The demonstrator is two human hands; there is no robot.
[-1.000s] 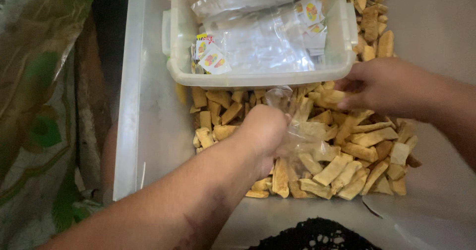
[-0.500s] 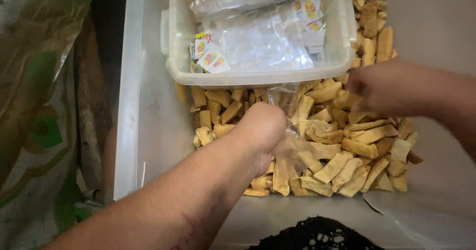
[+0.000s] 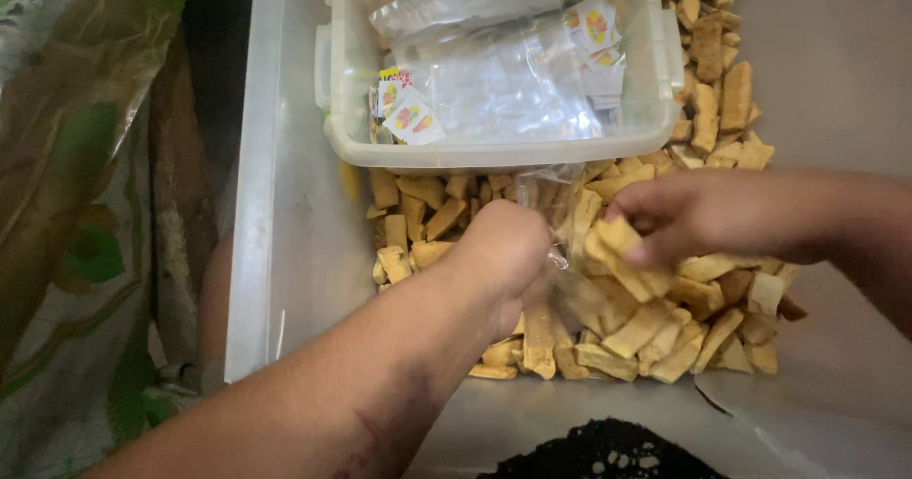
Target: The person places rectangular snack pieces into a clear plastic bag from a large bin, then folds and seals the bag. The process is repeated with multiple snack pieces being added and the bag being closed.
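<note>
left hand: clenched on clear bag, below tub
right hand: grasping snack sticks, now at bag mouth
change: right hand moved from pile to bag

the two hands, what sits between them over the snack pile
In the head view, a clear plastic bag lies between the left hand and the right hand, which grips tan snack pieces at its mouth.

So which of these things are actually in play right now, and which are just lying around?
In play:
left hand gripping clear bag
right hand holding snack sticks
loose stick pile

Lying about:
small clear tub of empty labelled bags
patterned cloth
dark lacy fabric
</note>
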